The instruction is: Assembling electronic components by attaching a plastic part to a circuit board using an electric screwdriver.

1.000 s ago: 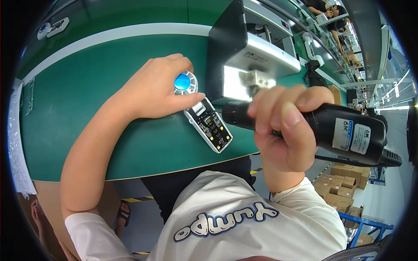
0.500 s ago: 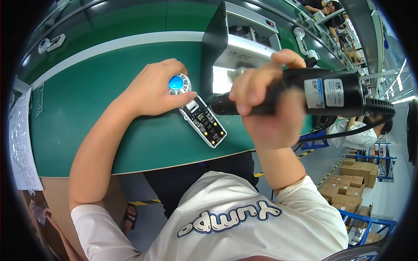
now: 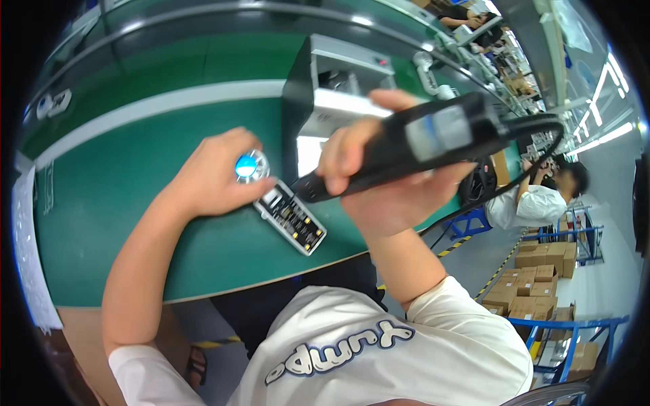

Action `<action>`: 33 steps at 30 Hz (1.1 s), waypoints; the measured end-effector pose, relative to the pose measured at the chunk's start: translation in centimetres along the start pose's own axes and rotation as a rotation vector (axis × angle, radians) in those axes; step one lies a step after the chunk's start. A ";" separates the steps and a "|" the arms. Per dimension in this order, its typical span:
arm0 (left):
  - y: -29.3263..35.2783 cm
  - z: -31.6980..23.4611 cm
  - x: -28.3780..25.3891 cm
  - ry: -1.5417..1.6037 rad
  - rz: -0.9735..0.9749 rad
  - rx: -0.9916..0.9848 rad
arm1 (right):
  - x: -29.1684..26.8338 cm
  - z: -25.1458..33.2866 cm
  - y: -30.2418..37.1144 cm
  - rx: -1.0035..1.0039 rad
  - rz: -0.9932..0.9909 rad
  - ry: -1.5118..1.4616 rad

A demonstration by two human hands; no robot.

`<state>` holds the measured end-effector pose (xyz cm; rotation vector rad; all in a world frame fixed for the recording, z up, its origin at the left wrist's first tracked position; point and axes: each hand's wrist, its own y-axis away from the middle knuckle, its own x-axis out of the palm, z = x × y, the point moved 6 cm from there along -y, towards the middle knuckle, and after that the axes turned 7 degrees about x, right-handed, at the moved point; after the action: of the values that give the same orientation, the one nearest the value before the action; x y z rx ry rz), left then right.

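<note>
Head view: right hand encircles a screwdriver (tilted, pointing left).

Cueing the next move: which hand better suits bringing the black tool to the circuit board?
Probably the right hand: the black tool is in its grip, nose toward the circuit board. The left hand holds the white device's round end.

Left grip holds a white device, right grip a black electric screwdriver
</note>
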<state>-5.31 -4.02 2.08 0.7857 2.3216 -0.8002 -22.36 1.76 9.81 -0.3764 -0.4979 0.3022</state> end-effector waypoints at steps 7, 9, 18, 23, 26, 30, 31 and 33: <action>-0.2 0.6 0.0 -0.010 -0.026 0.055 | 1.2 0.4 -0.4 -0.058 0.169 0.113; -0.2 0.7 0.0 -0.002 -0.013 0.023 | 1.7 0.5 -0.1 -0.061 0.190 0.163; -0.3 0.4 0.1 -0.047 0.021 0.027 | 0.9 0.7 1.4 -0.123 0.191 0.119; 0.2 -0.1 0.6 -0.086 0.024 0.029 | 0.6 6.4 2.2 -0.298 0.140 0.185; -0.1 0.0 0.0 -0.076 0.025 0.003 | -0.3 8.4 1.9 -0.409 0.060 0.285; 0.1 0.0 -0.2 -0.070 0.026 -0.038 | -0.1 7.3 2.4 -0.439 0.002 0.369; 0.1 0.0 -0.2 -0.071 0.022 -0.052 | -0.1 7.0 2.4 -0.427 -0.002 0.387; -0.1 -0.1 -0.4 -0.064 0.028 -0.058 | -0.4 6.7 2.6 -0.391 0.006 0.400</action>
<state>-5.19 -4.13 2.44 0.7554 2.2618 -0.7320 -26.63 5.73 14.02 -0.8002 -0.1582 0.1265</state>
